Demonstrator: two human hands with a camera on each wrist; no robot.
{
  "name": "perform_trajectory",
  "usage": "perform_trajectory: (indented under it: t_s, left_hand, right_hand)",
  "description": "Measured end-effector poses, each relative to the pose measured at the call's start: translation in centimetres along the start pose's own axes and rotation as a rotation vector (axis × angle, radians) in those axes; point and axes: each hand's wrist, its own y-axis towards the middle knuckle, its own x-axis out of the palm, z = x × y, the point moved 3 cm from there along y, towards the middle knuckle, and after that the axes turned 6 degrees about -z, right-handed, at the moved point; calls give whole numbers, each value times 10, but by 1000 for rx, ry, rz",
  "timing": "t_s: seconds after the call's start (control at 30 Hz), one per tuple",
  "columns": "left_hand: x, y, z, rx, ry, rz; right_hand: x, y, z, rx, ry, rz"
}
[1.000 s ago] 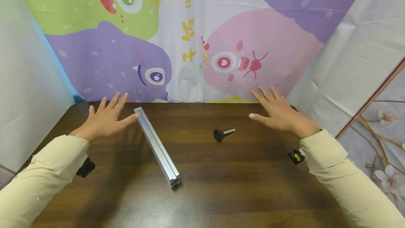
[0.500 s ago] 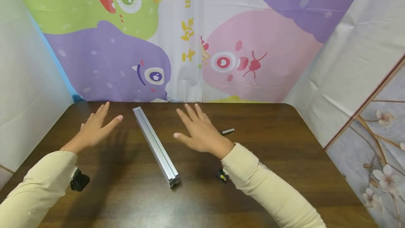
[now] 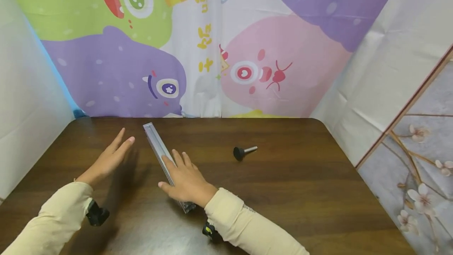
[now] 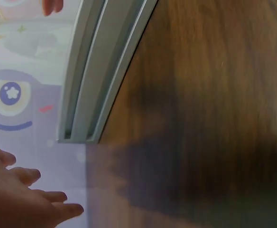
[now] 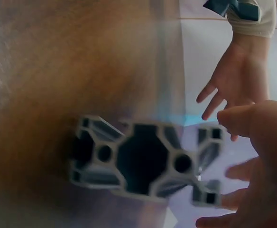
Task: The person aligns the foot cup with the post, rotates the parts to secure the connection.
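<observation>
A silver aluminium extrusion (image 3: 154,140) lies slanted on the table, left of the middle. In the head view my right hand (image 3: 188,181) is over its near half, fingers spread and straight, hiding part of it. The right wrist view shows the profile's slotted, hollow end (image 5: 121,142) close up beside my right hand (image 5: 273,159). To the left of the extrusion my left hand (image 3: 106,162) hovers with straight fingers and thumb, holding nothing. The left wrist view has the grooved bar (image 4: 105,66) above my left fingers (image 4: 27,175), apart from them.
A levelling foot (image 3: 239,153) with a black round base and a metal stud lies right of the extrusion. The brown wooden table (image 3: 301,192) ends at a cartoon-printed curtain (image 3: 283,50) behind. A pale panel (image 3: 375,89) stands along the right side.
My right hand has swept left from the table's right side to over the extrusion, uncovering the levelling foot again. My left hand has drawn slightly back and left. The extrusion lies where it was.
</observation>
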Motion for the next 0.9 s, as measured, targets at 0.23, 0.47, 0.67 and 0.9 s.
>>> perform_trajectory:
  t_s: [0.23,0.47,0.67,0.9]
  left_hand:
    - [15,12,-10,18,-198,-42]
    - [25,17,-16,-2,-261,-63]
    - [28,20,-16,-12,-294,-69]
    - [29,25,-20,-37,-302,-69]
  right_hand:
    - [10,-1,0,25,-16,31]
    - [23,0,0,17,2,73]
    - [24,2,1,-16,6,114]
    - [23,1,2,15,65,126]
